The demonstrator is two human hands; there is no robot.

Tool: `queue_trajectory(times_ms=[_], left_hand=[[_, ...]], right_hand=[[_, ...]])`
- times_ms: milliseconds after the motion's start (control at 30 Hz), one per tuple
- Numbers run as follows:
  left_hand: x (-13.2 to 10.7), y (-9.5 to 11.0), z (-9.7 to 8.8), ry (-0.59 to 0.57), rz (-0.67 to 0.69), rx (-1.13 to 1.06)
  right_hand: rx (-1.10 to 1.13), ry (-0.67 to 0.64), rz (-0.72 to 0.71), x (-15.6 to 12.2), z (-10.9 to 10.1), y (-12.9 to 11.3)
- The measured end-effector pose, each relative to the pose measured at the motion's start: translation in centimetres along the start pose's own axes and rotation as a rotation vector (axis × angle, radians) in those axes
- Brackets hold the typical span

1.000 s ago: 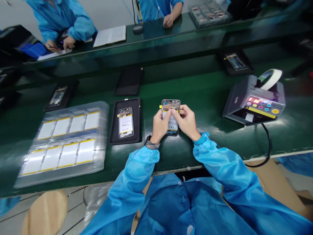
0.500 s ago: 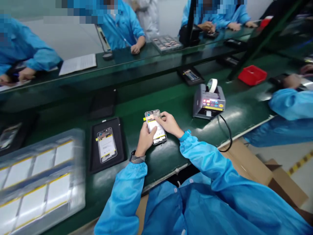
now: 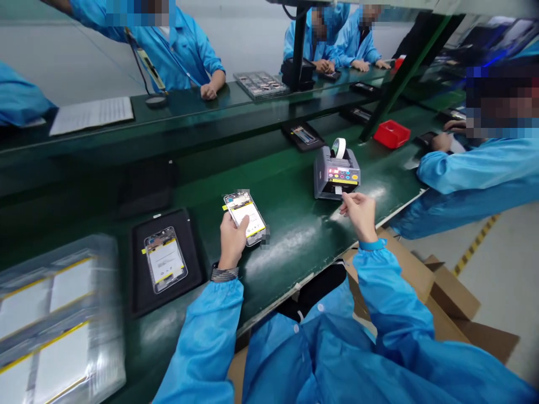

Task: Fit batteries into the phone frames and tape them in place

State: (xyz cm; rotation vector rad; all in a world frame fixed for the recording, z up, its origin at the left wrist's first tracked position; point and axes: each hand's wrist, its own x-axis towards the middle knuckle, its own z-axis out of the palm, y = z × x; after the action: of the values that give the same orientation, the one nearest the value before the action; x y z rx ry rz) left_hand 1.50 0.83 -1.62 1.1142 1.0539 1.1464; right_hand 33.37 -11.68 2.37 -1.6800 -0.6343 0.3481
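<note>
My left hand (image 3: pixel 231 238) grips an open phone frame with a white battery (image 3: pixel 245 217) and holds it on the green bench (image 3: pixel 295 224). My right hand (image 3: pixel 357 210) is stretched out to the right. Its thumb and forefinger pinch at the strip of white tape (image 3: pixel 338 191) that sticks out of the grey tape dispenser (image 3: pixel 336 170). A second phone frame with a battery (image 3: pixel 164 258) lies in a black tray (image 3: pixel 141 292) to the left of my left hand.
A clear tray of white batteries (image 3: pixel 50 314) lies at the left edge. More black trays (image 3: pixel 302 136) and a red box (image 3: pixel 391 134) sit farther along the bench. A co-worker in blue sits at my right, others across the bench. Cardboard boxes (image 3: pixel 442 292) stand under the bench.
My right hand has left the phone frame and gone right to the tape dispenser. My left hand keeps the phone frame. The view has swung to the right.
</note>
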Motion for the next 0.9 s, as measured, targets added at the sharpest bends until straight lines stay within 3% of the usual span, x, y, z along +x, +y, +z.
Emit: queue_trajectory(times_ms=[300,633,767,900], left_hand=[[0.0,-0.2,0.1,-0.018,0.004,-0.036],[0.0,-0.4,0.1,-0.087,0.026,-0.078],[0.2,-0.7,0.1,-0.103,0.032,-0.113],[0.2,-1.0,0.2,-0.115,0.041,-0.141]], right_hand=[[0.088,0.050,0.169,0.9,1.7,-1.8],[0.124,0.035,0.132,1.4,1.5,-1.8],[0.173,0.004,0.079,-1.0,2.2,-2.4],[0.193,-0.269,0.062,-6.4,5.9,-2.7]])
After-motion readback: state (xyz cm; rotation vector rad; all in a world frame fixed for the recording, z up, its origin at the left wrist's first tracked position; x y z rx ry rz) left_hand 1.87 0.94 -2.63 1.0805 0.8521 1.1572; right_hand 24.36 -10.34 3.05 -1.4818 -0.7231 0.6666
